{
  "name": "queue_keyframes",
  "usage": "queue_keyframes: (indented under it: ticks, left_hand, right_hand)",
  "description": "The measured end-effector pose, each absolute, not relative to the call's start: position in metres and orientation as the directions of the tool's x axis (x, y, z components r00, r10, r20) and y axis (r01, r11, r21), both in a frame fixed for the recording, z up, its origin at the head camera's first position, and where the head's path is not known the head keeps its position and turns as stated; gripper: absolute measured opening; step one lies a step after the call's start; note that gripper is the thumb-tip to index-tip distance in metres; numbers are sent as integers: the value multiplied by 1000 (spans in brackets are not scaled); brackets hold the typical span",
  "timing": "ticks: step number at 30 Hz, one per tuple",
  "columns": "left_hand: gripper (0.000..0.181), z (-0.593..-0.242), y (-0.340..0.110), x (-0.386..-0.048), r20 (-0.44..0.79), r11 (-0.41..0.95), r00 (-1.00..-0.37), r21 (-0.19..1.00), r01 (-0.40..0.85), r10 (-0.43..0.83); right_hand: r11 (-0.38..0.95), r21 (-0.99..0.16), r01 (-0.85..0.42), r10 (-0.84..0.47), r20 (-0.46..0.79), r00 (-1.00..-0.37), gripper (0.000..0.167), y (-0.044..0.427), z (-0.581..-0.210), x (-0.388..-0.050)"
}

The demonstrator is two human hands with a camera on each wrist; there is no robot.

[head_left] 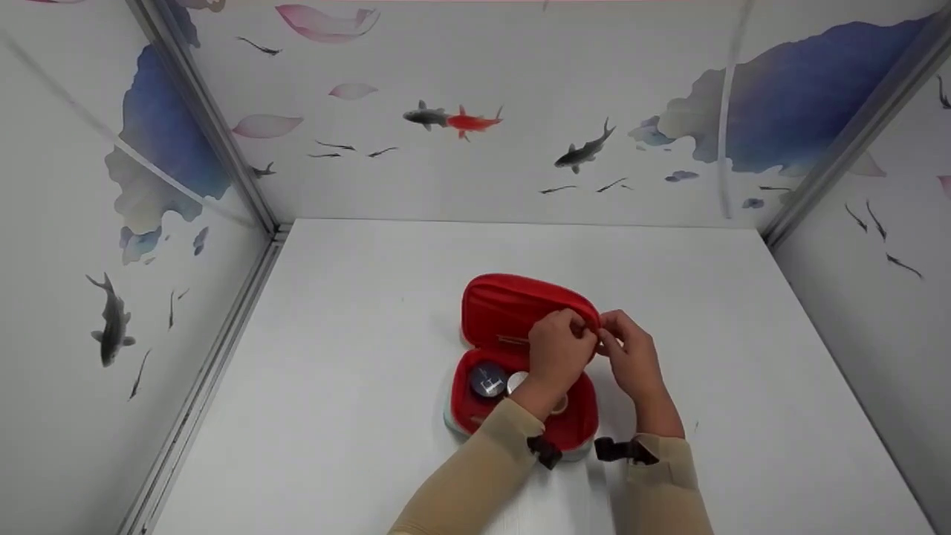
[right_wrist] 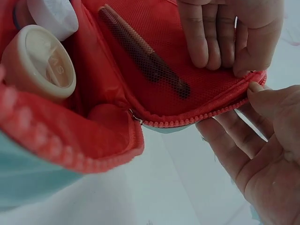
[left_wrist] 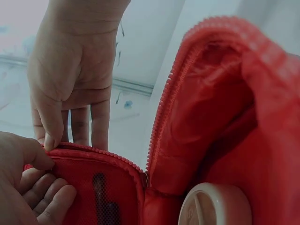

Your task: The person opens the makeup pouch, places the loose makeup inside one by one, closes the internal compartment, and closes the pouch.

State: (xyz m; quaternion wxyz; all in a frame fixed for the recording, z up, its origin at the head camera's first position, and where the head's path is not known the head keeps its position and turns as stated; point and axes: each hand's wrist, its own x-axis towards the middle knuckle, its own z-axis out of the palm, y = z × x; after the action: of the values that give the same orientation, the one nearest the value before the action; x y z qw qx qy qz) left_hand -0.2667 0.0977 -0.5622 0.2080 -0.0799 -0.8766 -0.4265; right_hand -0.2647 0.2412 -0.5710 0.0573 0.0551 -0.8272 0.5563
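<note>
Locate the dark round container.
In the head view, the dark round container sits in the left part of the red-lined case, beside a white round item.

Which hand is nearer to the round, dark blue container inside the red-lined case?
Left. In the head view, the left hand is right of the container; the right hand is farther right.

The head view looks forward and down from above; both wrist views face, close up, the same red lid (head_left: 509,308).

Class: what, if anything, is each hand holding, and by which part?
Right hand: the case lid, by its zippered rim. Left hand: touching that rim; whether it grips cannot be told.
</note>
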Motion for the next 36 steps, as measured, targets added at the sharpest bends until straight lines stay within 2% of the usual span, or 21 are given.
queue_keyframes:
  ticks: [8,15,23,36]
  left_hand:
    - [13,-563,95,-269,419,592,-907,742,314,-45]
    - [6,-563,86,-270,413,504,-909,775,382,54]
    - [7,-563,78,-269,451,494,-885,746,447,120]
    - [7,-564,74,-269,466,546,-878,711,443,104]
  right_hand:
    - [392,-906,-159,-23,163,-986,12,238,-571,-263]
    - [394,-907,-147,-3,159,-987,14,239,-572,-262]
    - [451,-878,-162,0,181,-983,18,239,-573,-262]
    - [492,-862,-121,54,169,-984,15,235,-573,-259]
